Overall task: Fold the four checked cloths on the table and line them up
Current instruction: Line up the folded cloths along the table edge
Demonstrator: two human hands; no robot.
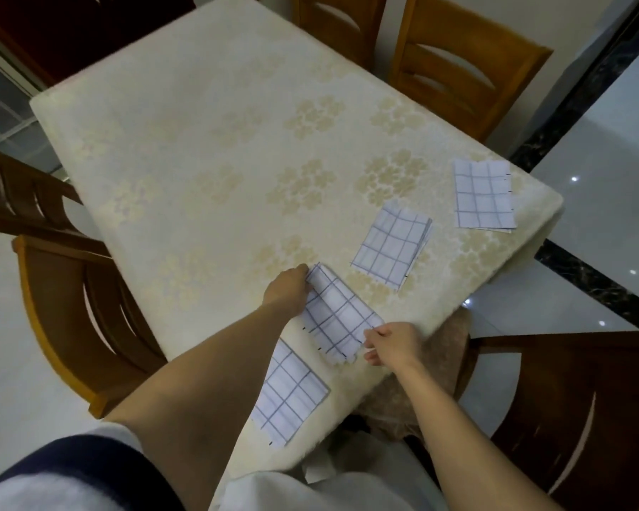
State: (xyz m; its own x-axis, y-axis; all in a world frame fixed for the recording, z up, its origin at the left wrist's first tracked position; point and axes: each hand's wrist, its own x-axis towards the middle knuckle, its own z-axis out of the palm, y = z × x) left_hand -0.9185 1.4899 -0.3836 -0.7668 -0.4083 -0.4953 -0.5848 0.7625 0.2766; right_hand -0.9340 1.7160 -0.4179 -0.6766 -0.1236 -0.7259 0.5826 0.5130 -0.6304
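Four white cloths with thin blue checks lie along the near right side of the table (207,149). One checked cloth (338,313) is between my hands, its far edge rolled up in a fold. My left hand (288,289) grips that far corner. My right hand (391,343) pinches the near right edge. A folded cloth (292,394) lies flat just below it, by my left forearm. Another folded cloth (391,248) sits to the upper right. The last folded cloth (483,195) rests near the table's right corner.
The table carries a cream cloth with a pale flower pattern. Wooden chairs stand around it: two at the far side (465,64), two on the left (78,319), a dark one at the right (583,407). A brown cushion (421,378) sits under the table edge.
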